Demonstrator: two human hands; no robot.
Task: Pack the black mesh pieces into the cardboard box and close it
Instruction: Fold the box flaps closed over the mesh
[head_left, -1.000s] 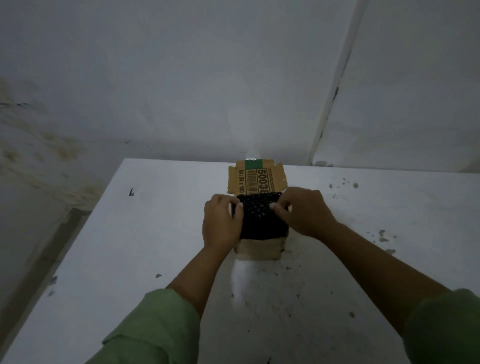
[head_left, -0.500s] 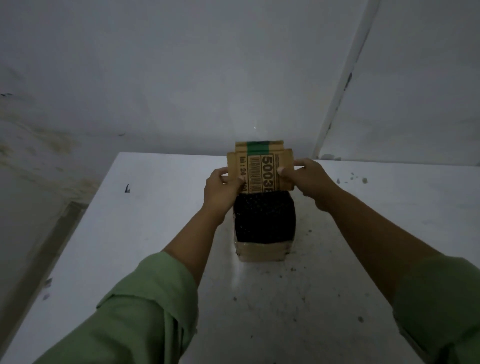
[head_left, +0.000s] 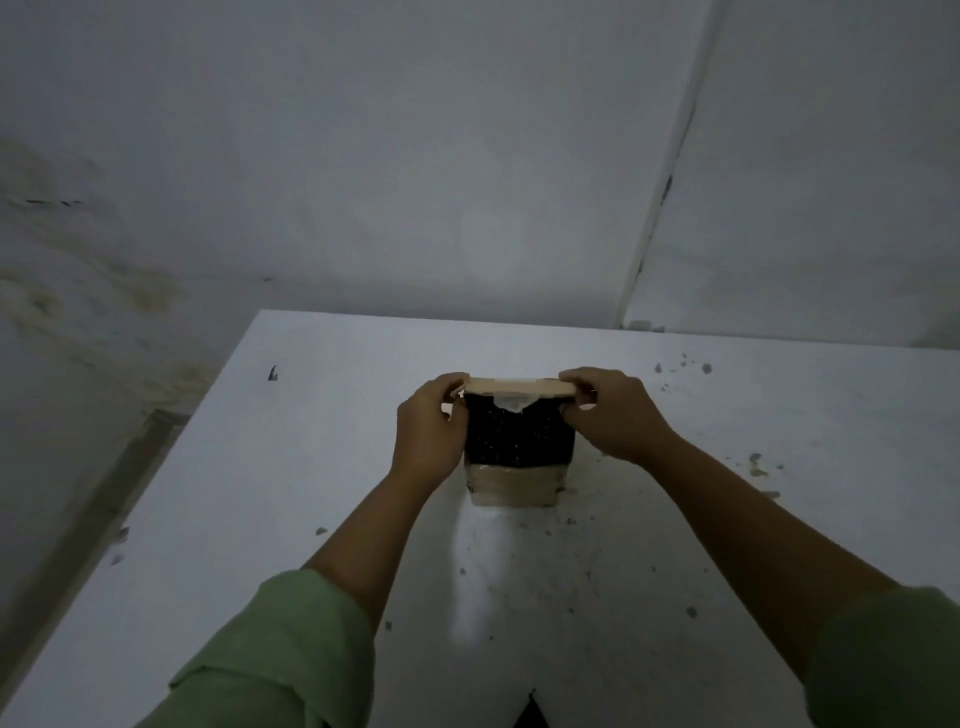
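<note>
Folding far lid flap of small brown cardboard box (head_left: 514, 486) toward near side; flap seen edge-on. Left hand (head_left: 428, 434) pinches flap's left end, right hand (head_left: 610, 415) pinches right end. Black mesh pieces (head_left: 519, 436) sit inside box, filling it to rim, mid white speckled table (head_left: 675, 519). White scrap, maybe tape, hangs under flap. Risks, imo: mesh stack proud of rim, so flap may spring back; uneven push w/ one hand could skew flap or tip box.
</note>
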